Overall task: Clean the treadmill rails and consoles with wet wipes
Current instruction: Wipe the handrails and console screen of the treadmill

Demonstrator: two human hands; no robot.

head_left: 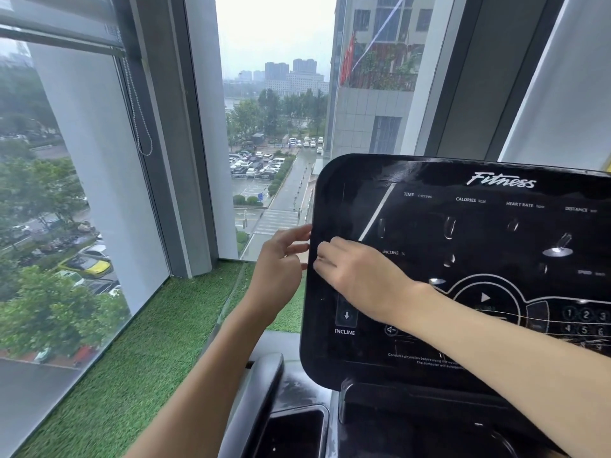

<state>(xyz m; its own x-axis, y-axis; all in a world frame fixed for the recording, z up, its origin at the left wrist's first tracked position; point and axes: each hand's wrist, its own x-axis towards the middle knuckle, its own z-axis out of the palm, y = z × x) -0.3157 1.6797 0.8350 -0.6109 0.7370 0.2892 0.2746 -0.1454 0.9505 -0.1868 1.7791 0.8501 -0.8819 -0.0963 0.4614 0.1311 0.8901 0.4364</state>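
Left hand (281,259): open. Your fingers (294,233) are spread and nearly straight, with the tips on the left edge of the console (429,355). You're steadying it, not gripping.
Right hand (360,272): palm down on the console face, just right of your left fingertips. The fingers (325,252) are bent at the knuckles and press on the panel.
Wet wipe: not visible. It may be bunched under your right fingers, but I can't tell whether they hold anything.
Work zone: the console's left margin, right under your right fingers. The INCLINE down button (346,315) is just below them.
Likely done: streaks (413,170) along the top strip, well above your fingers, look like wipe trails. They could also be glare.
Not confirmed: the readout area, play button (484,297) and number keypad (585,322), all far right of your fingers. Reflections there hide any residue.
Rail: the grey handrail (258,398) is below your left wrist, away from both hands. It shows no wipe marks, so I judge it not done.
Tray: the cup holder (294,431) and the ledge (297,388) above it look filmy, so probably pending.
Progress: early to middle. The console is in hand; the rails and any other consoles are left.
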